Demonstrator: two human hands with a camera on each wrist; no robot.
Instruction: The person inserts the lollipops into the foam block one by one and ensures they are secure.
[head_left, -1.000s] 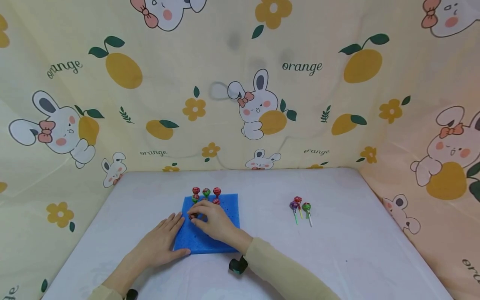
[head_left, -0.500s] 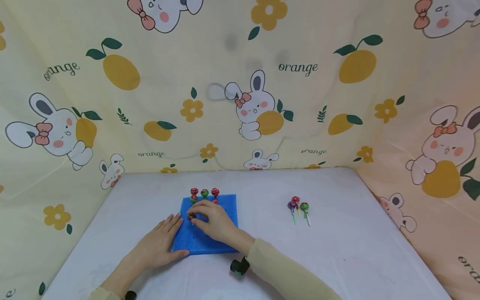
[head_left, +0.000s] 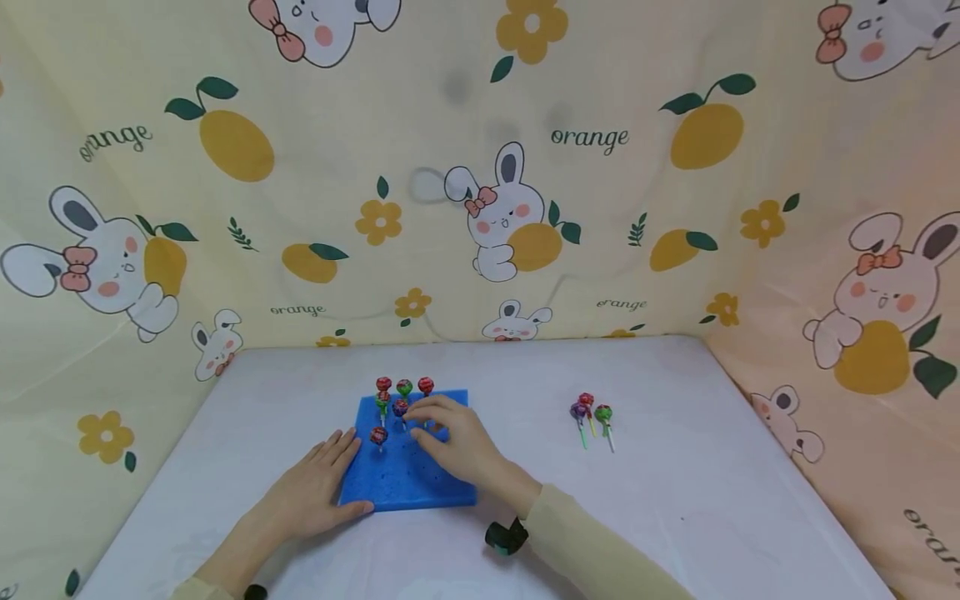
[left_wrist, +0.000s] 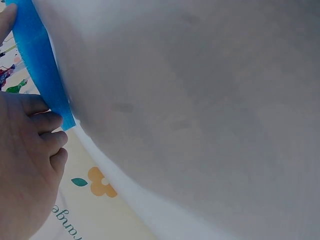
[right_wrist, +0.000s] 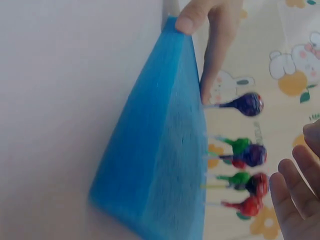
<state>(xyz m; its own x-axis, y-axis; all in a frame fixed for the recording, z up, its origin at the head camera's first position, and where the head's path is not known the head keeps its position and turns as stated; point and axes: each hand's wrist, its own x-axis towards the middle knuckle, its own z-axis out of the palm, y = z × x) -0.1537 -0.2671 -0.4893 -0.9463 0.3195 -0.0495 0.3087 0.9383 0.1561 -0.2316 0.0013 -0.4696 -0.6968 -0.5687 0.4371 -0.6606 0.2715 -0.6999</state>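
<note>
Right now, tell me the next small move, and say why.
I'd probably reach the right hand toward the loose green lollipop: the hand looks empty, that lollipop lies on the table, and the left hand rests against the blue block.

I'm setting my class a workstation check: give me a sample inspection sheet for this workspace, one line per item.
Surface: smooth white tabletop.
Job's things: blue rectangular foam-like block with round, multicoloured standing lollipops; three loose lollipops, purple, red and green, lie to its right.
Clutter: tiny dark speck, unidentifiable.
Grippers: bare left hand rests against the block's left edge; bare right hand, beside the standing lollipops, holds nothing visible.
Cables: nothing seen.
Surroundings: cream backdrop printed with rabbits, oranges, flowers.
</note>
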